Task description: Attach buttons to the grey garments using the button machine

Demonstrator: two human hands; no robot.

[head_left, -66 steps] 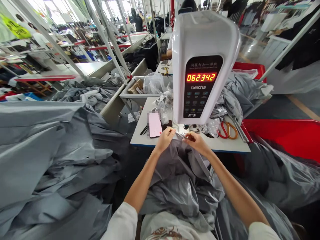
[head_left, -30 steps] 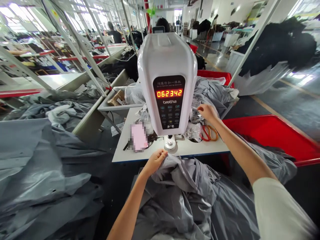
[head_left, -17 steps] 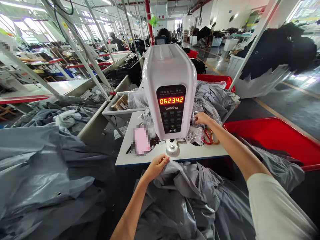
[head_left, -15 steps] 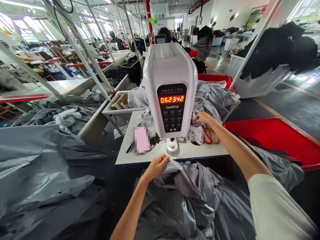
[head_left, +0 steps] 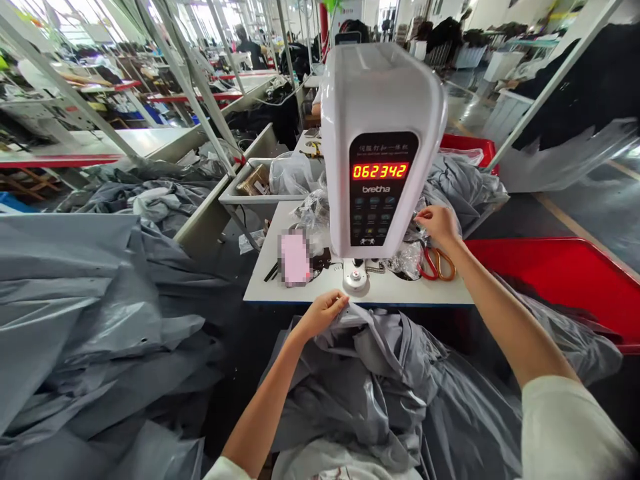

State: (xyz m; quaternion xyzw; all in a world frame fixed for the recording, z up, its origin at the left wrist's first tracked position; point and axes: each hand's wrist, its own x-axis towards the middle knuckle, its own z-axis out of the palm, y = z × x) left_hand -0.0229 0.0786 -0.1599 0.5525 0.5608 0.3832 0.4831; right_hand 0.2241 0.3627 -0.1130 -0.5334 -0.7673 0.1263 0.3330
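Note:
A white machine head (head_left: 385, 100) with a red digital display stands over the white tabletop (head_left: 260, 287). My left hand (head_left: 327, 312) pinches the edge of a grey garment (head_left: 370, 373) just in front of the table's near edge, below the machine's round lower part (head_left: 356, 277). The garment hangs down in folds over my lap. To the right of the machine head, my right hand (head_left: 437, 223) is raised near clear plastic bags, fingertips closed together; whatever is between them is too small to tell.
Scissors (head_left: 439, 264) with red and orange handles and a blurred pink item (head_left: 296, 259) lie on the table. A red bin (head_left: 565, 280) stands at right, grey fabric (head_left: 75, 320) at left, a white tray (head_left: 235, 193) behind.
The view has tilted down and shifted left, so the machine appears farther right. My right hand has risen slightly relative to the scissors; my left hand still holds the garment edge.

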